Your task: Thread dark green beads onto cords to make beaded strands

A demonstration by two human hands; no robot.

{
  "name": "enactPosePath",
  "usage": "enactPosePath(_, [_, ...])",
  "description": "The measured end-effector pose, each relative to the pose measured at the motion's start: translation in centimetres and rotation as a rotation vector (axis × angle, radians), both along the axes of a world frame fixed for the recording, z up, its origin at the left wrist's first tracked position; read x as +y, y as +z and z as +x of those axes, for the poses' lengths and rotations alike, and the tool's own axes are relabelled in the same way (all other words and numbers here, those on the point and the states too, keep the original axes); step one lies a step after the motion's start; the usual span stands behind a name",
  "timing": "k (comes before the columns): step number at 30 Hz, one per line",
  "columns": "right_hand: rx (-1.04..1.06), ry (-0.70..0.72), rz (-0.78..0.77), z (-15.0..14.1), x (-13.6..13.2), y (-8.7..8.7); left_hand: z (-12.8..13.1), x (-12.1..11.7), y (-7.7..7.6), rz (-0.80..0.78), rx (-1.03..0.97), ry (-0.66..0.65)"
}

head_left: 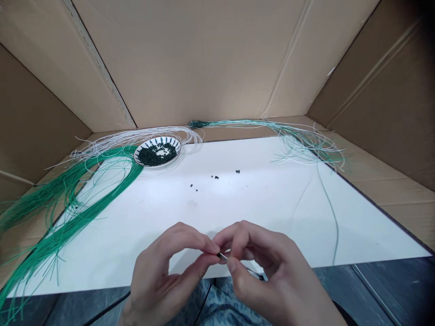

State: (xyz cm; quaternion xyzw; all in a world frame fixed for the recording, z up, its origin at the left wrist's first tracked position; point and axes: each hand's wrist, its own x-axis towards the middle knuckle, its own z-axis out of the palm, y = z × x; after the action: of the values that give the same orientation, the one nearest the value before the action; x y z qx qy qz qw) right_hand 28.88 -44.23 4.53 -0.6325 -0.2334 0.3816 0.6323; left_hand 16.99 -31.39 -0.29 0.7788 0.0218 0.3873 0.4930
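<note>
Pinching at six o'clock, over a white board point(258, 206) with green strands point(78, 224) at nine.
Left hand point(152, 267) and right hand point(282, 269), both drawn narrow; striped dish point(177, 147) of dark grains point(149, 156) at ten; thin pale strand point(223, 257) in the right pinch; dark tip point(219, 255) in the left — perhaps a bead; loose grains point(216, 177) near twelve.

A tiny dark bead point(219, 255) — seemingly — touches a thin, slanting strand point(223, 257).

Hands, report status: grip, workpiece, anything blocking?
Left hand: pinching small dark piece. Right hand: holding thin pale strand. Loose dark bits beyond; nothing visibly blocking.
</note>
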Motion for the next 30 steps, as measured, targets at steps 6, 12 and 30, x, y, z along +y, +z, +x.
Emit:
enactPosePath(6, [0.018, 0.036, 0.039, 0.26, -0.09, -0.29, 0.15, -0.04, 0.04, 0.015, -0.002, 0.037])
enactPosePath(12, [0.047, 0.052, 0.052, 0.35, -0.05, -0.3, -0.01, 0.04, -0.14, 0.053, -0.04, 0.052])
enactPosePath(30, [0.111, 0.102, 0.097, 0.59, -0.1, -0.63, 0.02, -0.16, -0.26, 0.012, -0.05, 0.022])
